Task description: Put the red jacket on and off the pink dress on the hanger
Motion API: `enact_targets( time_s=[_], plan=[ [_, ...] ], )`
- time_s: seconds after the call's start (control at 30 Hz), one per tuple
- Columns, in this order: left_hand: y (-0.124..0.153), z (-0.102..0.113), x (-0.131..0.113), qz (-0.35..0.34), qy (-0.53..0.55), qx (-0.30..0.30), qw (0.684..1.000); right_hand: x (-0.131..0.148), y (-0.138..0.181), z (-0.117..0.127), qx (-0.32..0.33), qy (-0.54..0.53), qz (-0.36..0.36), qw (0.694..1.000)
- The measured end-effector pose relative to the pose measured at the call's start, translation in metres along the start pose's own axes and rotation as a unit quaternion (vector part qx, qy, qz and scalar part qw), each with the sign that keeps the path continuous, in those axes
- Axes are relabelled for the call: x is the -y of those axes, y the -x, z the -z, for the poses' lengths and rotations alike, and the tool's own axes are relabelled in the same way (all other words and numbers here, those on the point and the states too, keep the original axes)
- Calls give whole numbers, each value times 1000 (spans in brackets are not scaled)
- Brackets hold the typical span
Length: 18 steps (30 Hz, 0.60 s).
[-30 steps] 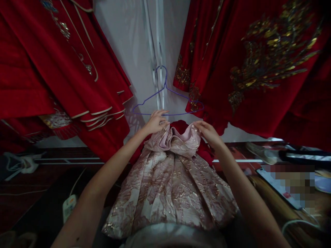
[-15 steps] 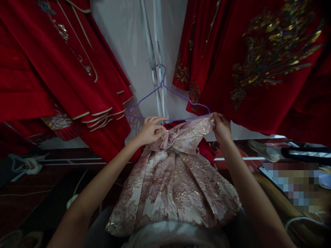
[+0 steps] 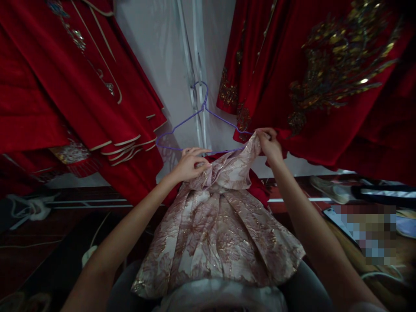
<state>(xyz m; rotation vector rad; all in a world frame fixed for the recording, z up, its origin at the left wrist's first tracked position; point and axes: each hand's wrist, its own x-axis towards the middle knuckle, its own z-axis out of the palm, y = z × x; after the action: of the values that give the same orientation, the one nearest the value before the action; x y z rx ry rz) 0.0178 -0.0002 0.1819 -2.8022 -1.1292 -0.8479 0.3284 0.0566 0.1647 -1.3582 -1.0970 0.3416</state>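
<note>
A small pink and cream brocade dress (image 3: 217, 238) with gold threads and a pleated skirt lies spread over my lap. Its bodice reaches up to a purple hanger (image 3: 204, 108), whose hook points away from me. My left hand (image 3: 191, 164) is closed on the bodice's left side, fingers near the hanger's lower bar. At the bodice's right shoulder, my right hand (image 3: 270, 145) pinches the fabric and holds it up at the hanger's right end. That end of the hanger is hidden behind the raised cloth.
Red garments (image 3: 126, 95) with pale piping hang at the left; a red garment (image 3: 341, 134) with gold sequins hangs at the right. Between them is a pale wall (image 3: 152, 52). A phone (image 3: 341, 225) and a person's shoe (image 3: 329, 189) are at the right.
My right hand has moved up and to the left, pulling the dress's right shoulder over the hanger's end. My left hand has stayed in place.
</note>
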Motion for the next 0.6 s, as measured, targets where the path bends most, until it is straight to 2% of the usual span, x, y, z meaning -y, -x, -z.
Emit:
enact_targets(
  time_s=[0.1,0.27,0.37,0.4,0.47,0.53,0.6],
  plan=[
    [0,0,3,0,19,-11,1000,10,-6,-3,3,14,33,999],
    [-5,-6,0,-8,65,-19,998,40,4,-10,97,38,170,980],
    [-9,-6,4,9,105,-53,993,52,10,-13,83,111,198,970],
    [-9,-4,10,25,119,-86,989,53,11,-14,72,131,202,968],
    [-7,5,31,88,137,-198,967,53,8,-16,51,158,204,965],
    [1,18,61,194,121,-327,917,51,2,-17,39,168,200,965],
    [13,28,93,289,105,-366,878,48,-4,-18,46,159,193,967]
  ],
)
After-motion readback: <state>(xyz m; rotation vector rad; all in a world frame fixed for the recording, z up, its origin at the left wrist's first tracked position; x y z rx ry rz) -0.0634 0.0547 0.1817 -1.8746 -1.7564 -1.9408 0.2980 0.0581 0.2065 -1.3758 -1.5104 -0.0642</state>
